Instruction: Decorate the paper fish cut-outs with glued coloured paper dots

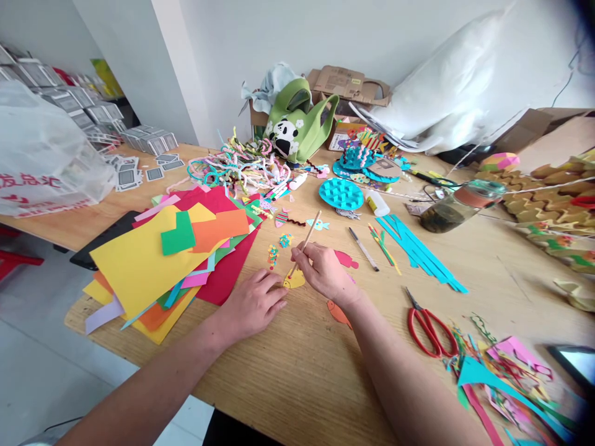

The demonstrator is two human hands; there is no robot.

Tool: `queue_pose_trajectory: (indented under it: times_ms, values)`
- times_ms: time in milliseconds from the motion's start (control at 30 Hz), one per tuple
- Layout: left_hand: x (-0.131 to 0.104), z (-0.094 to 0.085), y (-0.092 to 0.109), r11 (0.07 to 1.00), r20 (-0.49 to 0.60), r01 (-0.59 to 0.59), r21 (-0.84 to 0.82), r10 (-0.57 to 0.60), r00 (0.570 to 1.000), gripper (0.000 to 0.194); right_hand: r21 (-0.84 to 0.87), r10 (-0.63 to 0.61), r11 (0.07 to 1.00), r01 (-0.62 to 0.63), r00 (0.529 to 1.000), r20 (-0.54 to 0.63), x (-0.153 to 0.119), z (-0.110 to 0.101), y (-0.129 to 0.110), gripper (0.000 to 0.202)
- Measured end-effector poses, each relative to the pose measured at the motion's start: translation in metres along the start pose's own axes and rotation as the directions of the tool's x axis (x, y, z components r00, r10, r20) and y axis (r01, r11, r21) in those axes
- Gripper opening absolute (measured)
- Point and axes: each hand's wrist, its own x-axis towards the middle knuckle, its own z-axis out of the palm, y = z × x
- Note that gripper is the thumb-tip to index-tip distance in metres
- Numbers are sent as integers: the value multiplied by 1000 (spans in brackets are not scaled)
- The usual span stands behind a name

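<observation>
A thin wooden stick (312, 226) is pinched in my right hand (323, 269), slanting down to a small yellow paper fish (294, 280) on the table. Its lower tip touches the fish near a red dot. My left hand (253, 301) lies flat beside the fish with fingers stretched out, the fingertips at its left edge. Part of the fish is hidden by my right hand. Small clusters of coloured paper dots (273, 255) lie just beyond. A pink paper fish (346, 259) and an orange paper fish (338, 313) lie partly covered around my right wrist.
Stacked coloured paper (139, 248) covers the left side. Red-handled scissors (430, 331), paper scraps (506, 371), blue strips (425, 254), a pen (364, 249) and a glass jar (460, 207) lie on the right. Pipe cleaners (242, 167) and a green bag (302, 124) are behind.
</observation>
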Motion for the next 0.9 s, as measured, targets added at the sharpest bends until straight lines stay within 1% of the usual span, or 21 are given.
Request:
queue_pose_trajectory:
  times_ms: [633, 900]
  values:
    - [1, 0, 0, 1000, 31, 10, -3, -10, 999, 19, -39, 9, 999, -8, 1000, 24, 0, -1, -3, 33]
    - [0, 1, 0, 1000, 26, 6, -15, -6, 1000, 19, -56, 16, 998, -14, 1000, 25, 1, 0, -3, 33]
